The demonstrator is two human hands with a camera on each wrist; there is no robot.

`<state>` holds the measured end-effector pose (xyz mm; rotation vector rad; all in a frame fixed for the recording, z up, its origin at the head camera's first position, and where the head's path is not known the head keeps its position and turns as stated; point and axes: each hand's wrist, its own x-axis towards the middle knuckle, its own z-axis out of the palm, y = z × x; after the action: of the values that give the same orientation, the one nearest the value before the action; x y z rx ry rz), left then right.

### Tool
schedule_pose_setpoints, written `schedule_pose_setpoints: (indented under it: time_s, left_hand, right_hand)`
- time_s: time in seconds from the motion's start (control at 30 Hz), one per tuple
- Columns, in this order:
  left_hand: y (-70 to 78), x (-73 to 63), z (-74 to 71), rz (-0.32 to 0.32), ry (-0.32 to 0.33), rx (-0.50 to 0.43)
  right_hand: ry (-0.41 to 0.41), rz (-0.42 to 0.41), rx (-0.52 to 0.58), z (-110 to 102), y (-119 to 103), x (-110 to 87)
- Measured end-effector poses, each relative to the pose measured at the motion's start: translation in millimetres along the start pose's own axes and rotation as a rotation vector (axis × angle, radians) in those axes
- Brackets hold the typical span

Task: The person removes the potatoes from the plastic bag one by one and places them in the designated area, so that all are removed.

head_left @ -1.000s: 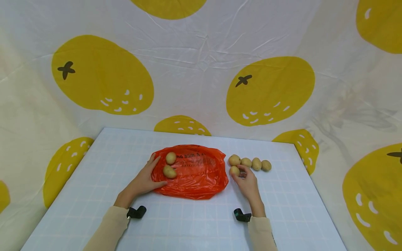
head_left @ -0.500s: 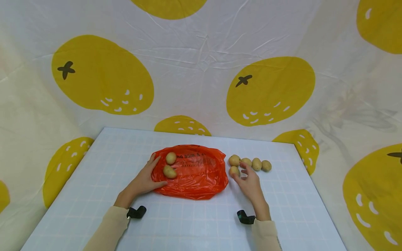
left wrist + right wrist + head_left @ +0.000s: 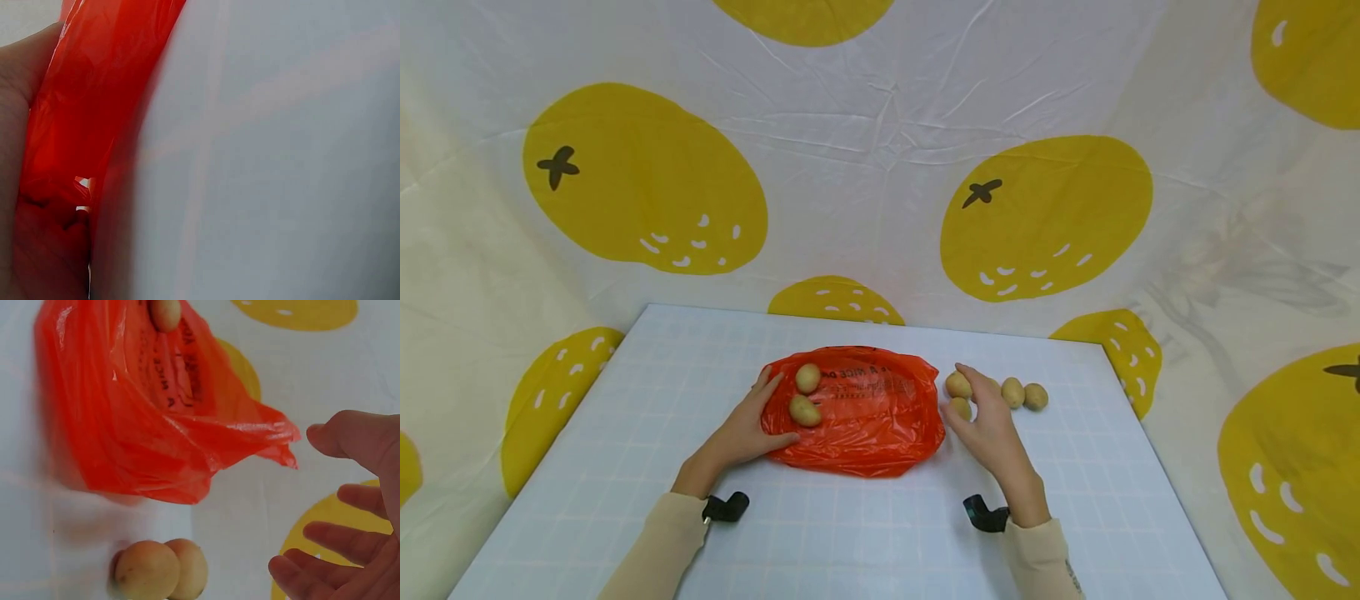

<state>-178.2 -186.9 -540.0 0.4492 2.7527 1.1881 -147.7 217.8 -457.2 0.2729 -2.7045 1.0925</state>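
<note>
In the head view, my left hand (image 3: 747, 425) grips the left side of a red plastic bag (image 3: 872, 450), thumb at the front and fingers farther back. Red film covers part of that hand in the left wrist view. Two potatoes, one rounder (image 3: 808, 378) and one longer (image 3: 805, 411), lie at the bag's left. My right hand (image 3: 992, 421) hovers with spread fingers by a front potato (image 3: 960, 409) and a back potato (image 3: 957, 384). The right wrist view shows its fingers (image 3: 337, 540) apart from the potatoes (image 3: 147, 570).
Right of my right hand lie two more potatoes, one oval (image 3: 1012, 392) and one round (image 3: 1036, 397); another is mostly hidden behind the hand. All rest on a pale checked table (image 3: 865, 533). A fruit-print cloth (image 3: 850, 167) hangs behind it.
My right hand has let go of the front potato beside the bag and spread its fingers, the index reaching toward the back one. The left hand and the bag have stayed still.
</note>
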Motion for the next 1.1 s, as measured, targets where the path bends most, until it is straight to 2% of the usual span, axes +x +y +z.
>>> schedule_pose_setpoints:
  time_s: [0.17, 0.57, 0.97, 1.1]
  left_hand:
    - [-1.2, -0.2, 0.4, 0.01, 0.006, 0.009]
    - [0.9, 0.5, 0.7, -0.032, -0.015, -0.002]
    - [0.8, 0.1, 0.2, -0.025, -0.02, 0.001]
    - [1.9, -0.3, -0.6, -0.02, -0.015, -0.002]
  right_hand:
    - [-0.016, -0.077, -0.016, 0.1, -12.6, 2.7]
    - [-0.051, -0.181, -0.046, 14.5, -38.8, 12.8]
    - [-0.097, -0.264, -0.002, 30.5, -68.0, 25.8]
    - [-0.136, -0.264, 0.005, 35.9, -75.1, 29.8]
